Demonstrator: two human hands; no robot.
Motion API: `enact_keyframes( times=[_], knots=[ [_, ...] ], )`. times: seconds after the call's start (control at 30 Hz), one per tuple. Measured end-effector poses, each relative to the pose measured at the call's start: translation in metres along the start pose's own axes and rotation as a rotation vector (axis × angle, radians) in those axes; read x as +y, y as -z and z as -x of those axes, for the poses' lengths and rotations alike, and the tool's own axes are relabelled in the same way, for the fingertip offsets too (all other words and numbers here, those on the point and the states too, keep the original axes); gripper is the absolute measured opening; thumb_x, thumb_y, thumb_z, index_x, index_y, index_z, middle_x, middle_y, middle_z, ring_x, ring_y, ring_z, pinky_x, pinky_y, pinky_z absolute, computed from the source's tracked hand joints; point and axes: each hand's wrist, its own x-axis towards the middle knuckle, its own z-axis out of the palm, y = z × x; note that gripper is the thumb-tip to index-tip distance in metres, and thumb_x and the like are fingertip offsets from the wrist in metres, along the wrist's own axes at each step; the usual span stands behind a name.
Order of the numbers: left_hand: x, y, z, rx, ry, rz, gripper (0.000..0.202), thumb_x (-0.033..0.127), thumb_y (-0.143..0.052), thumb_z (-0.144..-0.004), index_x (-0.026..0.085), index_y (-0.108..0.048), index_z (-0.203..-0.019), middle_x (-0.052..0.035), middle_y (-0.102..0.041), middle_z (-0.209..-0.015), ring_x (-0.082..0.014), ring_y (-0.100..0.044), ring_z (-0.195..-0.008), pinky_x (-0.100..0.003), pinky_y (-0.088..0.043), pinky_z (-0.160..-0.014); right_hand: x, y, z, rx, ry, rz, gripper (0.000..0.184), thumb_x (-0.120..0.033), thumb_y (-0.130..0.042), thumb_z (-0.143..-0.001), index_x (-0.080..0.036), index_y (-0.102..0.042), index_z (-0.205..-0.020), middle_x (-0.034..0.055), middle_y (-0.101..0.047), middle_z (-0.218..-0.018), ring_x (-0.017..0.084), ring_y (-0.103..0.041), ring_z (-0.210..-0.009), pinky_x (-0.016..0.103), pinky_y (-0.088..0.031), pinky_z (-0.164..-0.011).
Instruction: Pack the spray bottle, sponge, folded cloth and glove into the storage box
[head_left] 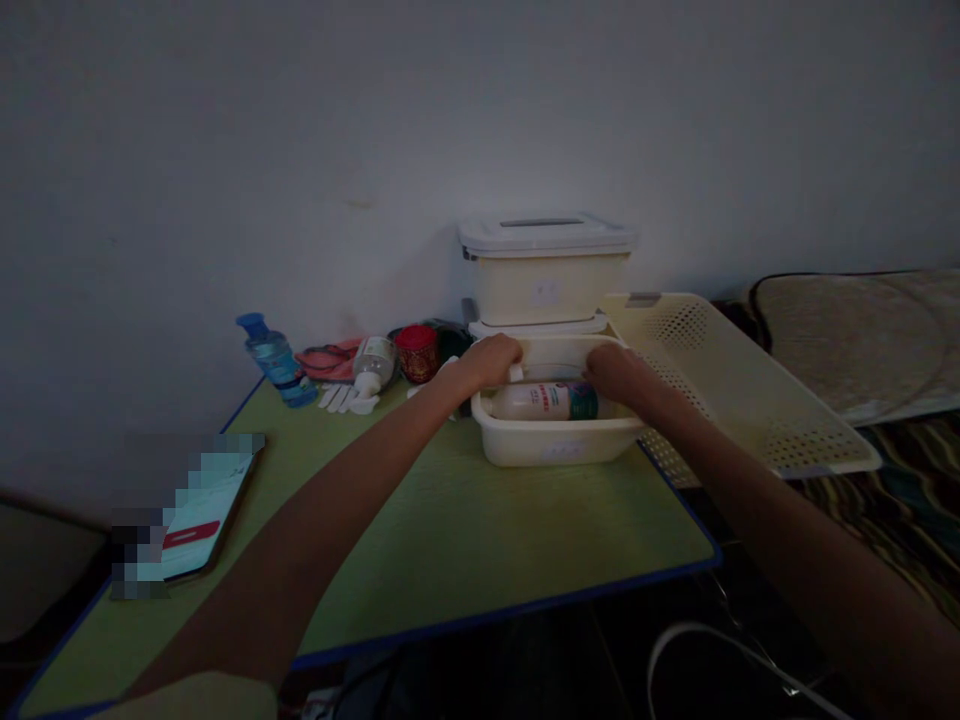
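A cream plastic storage box (559,447) without a lid stands on the green table, and a white bottle (529,402) with red lettering and a green-purple label lies on its side in it. My left hand (491,360) is closed over the box's left side, a small white bit (515,373) showing under its fingers. What it grips is unclear. At the right, my right hand (611,372) reaches into the box with curled fingers close to the bottle's label end. Its fingertips are partly hidden, so its hold is unclear.
Lidded boxes (551,285) are stacked behind. A cream perforated basket (742,400) leans at the right. Along the table's back stand a blue water bottle (277,362), a clear pump bottle (373,365) and a red jar (417,352). A phone (202,515) lies at the left edge.
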Motion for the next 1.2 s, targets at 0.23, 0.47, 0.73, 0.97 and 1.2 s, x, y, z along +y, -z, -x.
enact_keyframes(
  times=[0.23, 0.47, 0.73, 0.97, 1.2],
  knots=[
    [-0.001, -0.002, 0.001, 0.056, -0.002, 0.047, 0.029, 0.008, -0.054, -0.070, 0.009, -0.060, -0.098, -0.0121, -0.063, -0.099, -0.0219, -0.057, -0.094, -0.032, -0.043, -0.079, -0.001, 0.004, 0.002, 0.063, -0.058, 0.013, 0.030, -0.019, -0.039, -0.082, -0.007, -0.067, -0.086, 0.0164, -0.067, -0.085, 0.019, -0.061, -0.079, 0.028, -0.043, -0.067],
    [-0.011, -0.003, 0.011, 0.317, 0.021, 0.297, 0.021, 0.014, -0.056, -0.075, 0.011, -0.058, -0.095, -0.0064, -0.062, -0.090, -0.0136, -0.057, -0.079, -0.027, -0.045, -0.075, -0.003, 0.010, 0.004, 0.099, -0.072, -0.005, 0.030, -0.017, -0.038, -0.080, -0.009, -0.067, -0.080, 0.0151, -0.067, -0.081, 0.018, -0.060, -0.070, 0.027, -0.041, -0.061],
    [-0.057, -0.032, 0.092, 0.574, 0.295, 0.218, 0.023, 0.022, -0.053, -0.078, 0.014, -0.057, -0.099, -0.0121, -0.052, -0.113, -0.0234, -0.047, -0.110, -0.039, -0.038, -0.096, -0.004, 0.010, 0.003, 0.121, -0.052, -0.014, 0.030, -0.018, -0.039, -0.080, -0.011, -0.068, -0.079, 0.0134, -0.068, -0.080, 0.019, -0.061, -0.071, 0.027, -0.041, -0.063],
    [-0.106, -0.090, 0.150, 0.686, 0.684, 0.157, 0.065, 0.031, -0.056, -0.075, 0.015, -0.030, -0.132, -0.0175, -0.017, -0.144, -0.0356, -0.012, -0.134, -0.052, -0.021, -0.106, -0.007, 0.016, 0.004, 0.089, -0.088, -0.015, 0.029, -0.019, -0.040, -0.080, -0.011, -0.068, -0.082, 0.0141, -0.068, -0.082, 0.021, -0.062, -0.073, 0.027, -0.041, -0.063],
    [-0.118, -0.119, 0.161, 0.661, 0.657, 0.379, 0.075, 0.031, -0.059, -0.072, 0.018, -0.021, -0.136, -0.0132, -0.032, -0.139, -0.0277, -0.029, -0.131, -0.044, -0.030, -0.106, -0.008, 0.022, 0.005, 0.154, -0.135, -0.056, 0.028, -0.021, -0.041, -0.081, -0.013, -0.068, -0.077, 0.0128, -0.068, -0.079, 0.023, -0.063, -0.072, 0.028, -0.040, -0.061]
  ],
)
